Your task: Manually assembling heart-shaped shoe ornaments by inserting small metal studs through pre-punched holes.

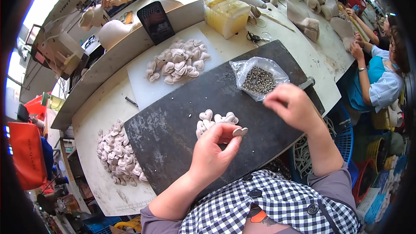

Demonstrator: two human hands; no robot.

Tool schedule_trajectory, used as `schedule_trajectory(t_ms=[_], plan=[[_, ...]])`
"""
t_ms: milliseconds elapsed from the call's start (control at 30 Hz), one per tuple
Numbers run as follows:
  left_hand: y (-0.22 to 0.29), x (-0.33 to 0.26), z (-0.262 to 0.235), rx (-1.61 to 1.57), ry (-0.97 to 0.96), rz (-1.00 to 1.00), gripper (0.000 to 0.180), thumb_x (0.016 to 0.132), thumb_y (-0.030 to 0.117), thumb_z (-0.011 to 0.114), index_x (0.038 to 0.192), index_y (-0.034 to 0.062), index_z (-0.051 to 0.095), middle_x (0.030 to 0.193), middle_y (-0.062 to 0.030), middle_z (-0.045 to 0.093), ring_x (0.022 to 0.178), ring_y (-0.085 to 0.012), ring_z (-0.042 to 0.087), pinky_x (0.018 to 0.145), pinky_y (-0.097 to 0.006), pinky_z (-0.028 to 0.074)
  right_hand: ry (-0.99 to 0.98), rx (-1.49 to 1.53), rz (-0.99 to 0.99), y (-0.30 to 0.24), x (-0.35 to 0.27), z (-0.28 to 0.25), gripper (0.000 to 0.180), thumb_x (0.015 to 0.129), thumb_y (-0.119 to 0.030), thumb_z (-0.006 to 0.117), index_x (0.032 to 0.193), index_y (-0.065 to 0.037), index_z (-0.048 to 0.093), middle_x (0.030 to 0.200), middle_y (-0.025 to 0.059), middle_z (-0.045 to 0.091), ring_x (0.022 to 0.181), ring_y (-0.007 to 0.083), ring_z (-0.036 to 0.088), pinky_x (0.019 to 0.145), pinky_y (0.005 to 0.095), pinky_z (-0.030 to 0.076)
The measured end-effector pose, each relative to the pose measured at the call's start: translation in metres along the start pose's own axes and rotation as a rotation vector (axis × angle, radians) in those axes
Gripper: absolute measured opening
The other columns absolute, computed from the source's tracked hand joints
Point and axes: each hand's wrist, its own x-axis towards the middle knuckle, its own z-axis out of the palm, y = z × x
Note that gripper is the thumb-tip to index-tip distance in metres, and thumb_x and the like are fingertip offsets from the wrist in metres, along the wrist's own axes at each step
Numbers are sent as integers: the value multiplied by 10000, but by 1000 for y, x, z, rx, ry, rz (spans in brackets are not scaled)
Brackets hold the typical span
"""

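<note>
Between its thumb and fingertips my left hand [213, 151] pinches a pale heart-shaped piece [240, 132], seen nearly edge-on. Just past those fingers, a few more padded hearts [207, 115] lie on the dark board [167, 141]. My right hand [291, 106] is raised by the near edge of an open clear plastic bag [240, 67] of small metal studs [258, 80]. Its thumb and fingers are drawn together; whatever is between them, if anything, is too small to see.
One heap of hearts [180, 60] covers part of a white sheet [141, 82]; another heap [118, 155] sits at left. A phone [156, 22] leans on the table's raised rim. Beyond are a glue container [227, 15], scissors [254, 37] and a hammer [307, 82]. Co-workers [377, 76] sit at right.
</note>
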Motion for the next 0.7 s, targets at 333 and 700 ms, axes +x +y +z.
schedule_trajectory(t_ms=[333,700], plan=[[1,-3,-6,-10,-17,-35,178,935,-1,675,1104,-5,619,1080,-70,708,984,-125,683,895,-270,542,180,-412,-103,34,36,42,98,795,-178,760,802,-93,712,841,31,659,868,250,605,838,396,474],[-4,21,-4,-347,37,-188,190,958,56,674,1134,-3,628,1030,-49,711,924,-102,680,829,-250,555,128,280,-59,-27,18,29,151,757,-62,819,870,-65,719,868,79,693,810,239,655,741,344,521]])
